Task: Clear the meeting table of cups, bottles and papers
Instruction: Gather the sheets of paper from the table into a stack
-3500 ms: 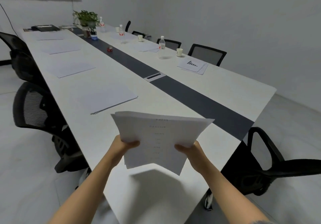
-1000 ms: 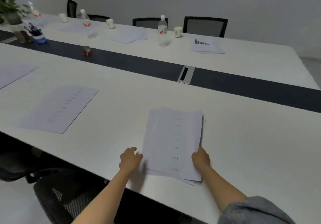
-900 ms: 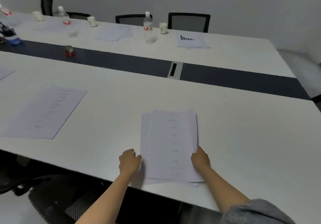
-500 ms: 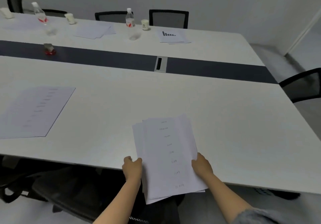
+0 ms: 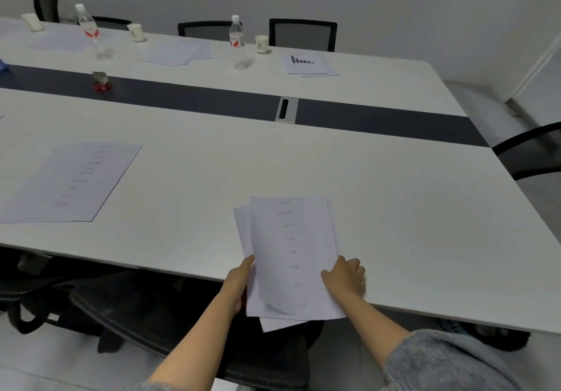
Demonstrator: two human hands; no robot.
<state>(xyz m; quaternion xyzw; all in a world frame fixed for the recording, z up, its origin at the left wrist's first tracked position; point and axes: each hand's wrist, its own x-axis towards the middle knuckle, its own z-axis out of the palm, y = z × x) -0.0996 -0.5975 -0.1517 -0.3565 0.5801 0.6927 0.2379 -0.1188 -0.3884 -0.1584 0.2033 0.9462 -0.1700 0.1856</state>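
Note:
A stack of white printed papers (image 5: 291, 257) overhangs the near edge of the white meeting table (image 5: 409, 208). My left hand (image 5: 239, 281) grips its left side and my right hand (image 5: 344, 278) grips its right side. More sheets (image 5: 69, 181) lie flat at the left. Across the table stand two clear water bottles (image 5: 237, 43) (image 5: 91, 32), paper cups (image 5: 261, 44) (image 5: 136, 32) (image 5: 32, 21), a chart sheet (image 5: 305, 63) and other papers (image 5: 177, 53).
A dark strip with a metal cable hatch (image 5: 285, 110) runs along the table's middle; a small red-based object (image 5: 101, 81) stands on it. Black mesh chairs line the far side (image 5: 303, 34), the right end (image 5: 531, 154) and sit below the near edge (image 5: 151, 314).
The stack went from held in the air to resting on the table, then slid toward me over the near edge. Both hands stayed on its sides while my view turned right.

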